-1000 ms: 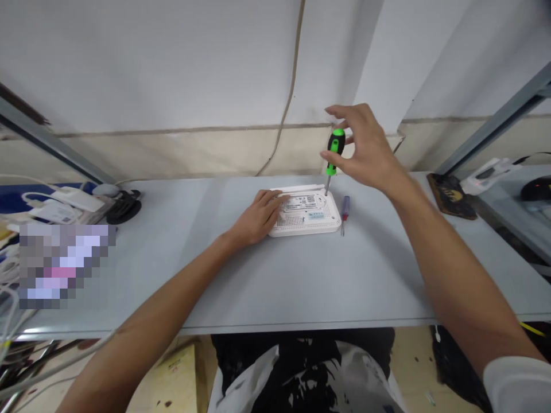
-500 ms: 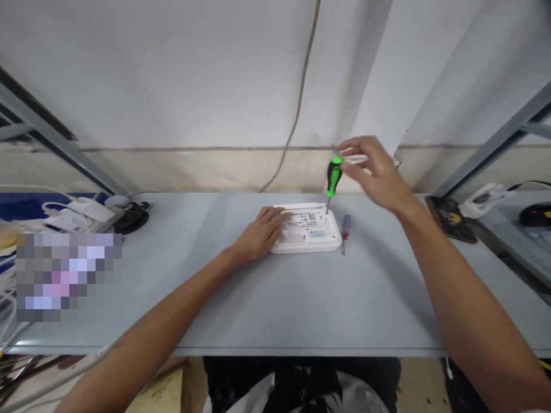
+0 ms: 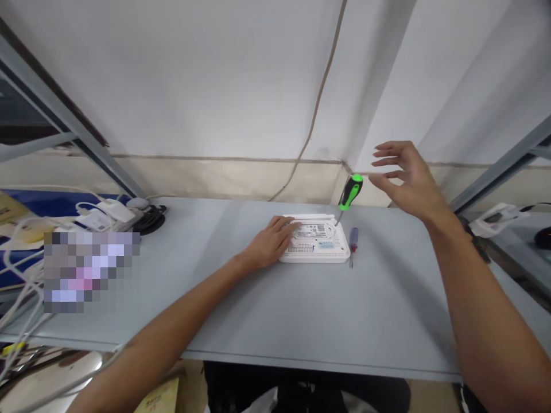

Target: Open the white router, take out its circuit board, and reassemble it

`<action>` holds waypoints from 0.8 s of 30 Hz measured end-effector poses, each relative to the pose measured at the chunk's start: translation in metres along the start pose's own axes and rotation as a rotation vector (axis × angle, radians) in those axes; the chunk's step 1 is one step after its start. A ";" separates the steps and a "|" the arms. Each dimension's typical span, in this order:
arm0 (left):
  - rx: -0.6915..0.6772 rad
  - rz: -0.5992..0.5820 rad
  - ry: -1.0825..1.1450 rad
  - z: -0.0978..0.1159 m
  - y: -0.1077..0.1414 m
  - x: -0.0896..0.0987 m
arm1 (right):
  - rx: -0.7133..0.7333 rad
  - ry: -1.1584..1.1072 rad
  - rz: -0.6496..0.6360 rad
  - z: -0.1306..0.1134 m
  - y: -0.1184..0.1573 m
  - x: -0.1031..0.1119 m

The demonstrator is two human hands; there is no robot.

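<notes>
A white perforated device [image 3: 316,248] with printed labels lies flat on the grey table [image 3: 275,310]. My left hand [image 3: 275,240] rests on its left side, fingers laid over the edge and top. The green and black screwdriver [image 3: 351,191] stands tilted to the right, its tip at the device's upper right corner. Just right of the handle, my right hand [image 3: 402,172] hangs in the air with fingers apart, holding nothing. A smaller screwdriver with a purple handle [image 3: 353,236] lies on the table beside the device's right edge.
White adapters and a power strip [image 3: 114,213] with cables sit at the far left, near a blurred-out patch. Metal frame posts rise at both sides. A white gadget [image 3: 495,222] lies at the far right. The wall stands behind the table.
My right hand has moved right, away from the green screwdriver, which now leans to the right. My left hand stays on the device. The camera view has shifted.
</notes>
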State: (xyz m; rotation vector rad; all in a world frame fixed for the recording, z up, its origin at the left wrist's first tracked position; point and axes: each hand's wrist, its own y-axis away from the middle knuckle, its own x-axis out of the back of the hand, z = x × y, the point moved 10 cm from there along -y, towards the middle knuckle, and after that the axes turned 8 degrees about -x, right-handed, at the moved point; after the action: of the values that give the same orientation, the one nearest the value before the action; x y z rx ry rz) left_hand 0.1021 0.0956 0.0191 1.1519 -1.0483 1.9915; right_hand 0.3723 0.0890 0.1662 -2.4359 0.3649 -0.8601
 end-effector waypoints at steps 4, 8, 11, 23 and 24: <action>0.000 -0.002 0.002 0.001 0.000 0.000 | 0.078 -0.023 -0.077 -0.025 0.010 -0.034; 0.014 -0.027 0.001 0.005 0.001 0.001 | 0.085 0.150 -0.100 -0.025 0.014 -0.055; 0.031 -0.030 -0.002 0.005 0.002 0.002 | 0.069 0.152 -0.071 -0.012 0.011 -0.043; -0.002 -0.007 -0.024 0.005 0.000 0.004 | 0.067 0.044 -0.076 -0.008 0.004 -0.025; 0.001 -0.009 -0.030 0.005 0.000 0.004 | 0.059 0.069 -0.023 -0.006 0.003 -0.019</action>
State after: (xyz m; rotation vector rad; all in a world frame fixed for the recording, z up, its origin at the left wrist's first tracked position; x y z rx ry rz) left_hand 0.1021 0.0913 0.0240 1.1879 -1.0559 1.9734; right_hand 0.3538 0.0921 0.1587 -2.3648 0.3321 -0.9540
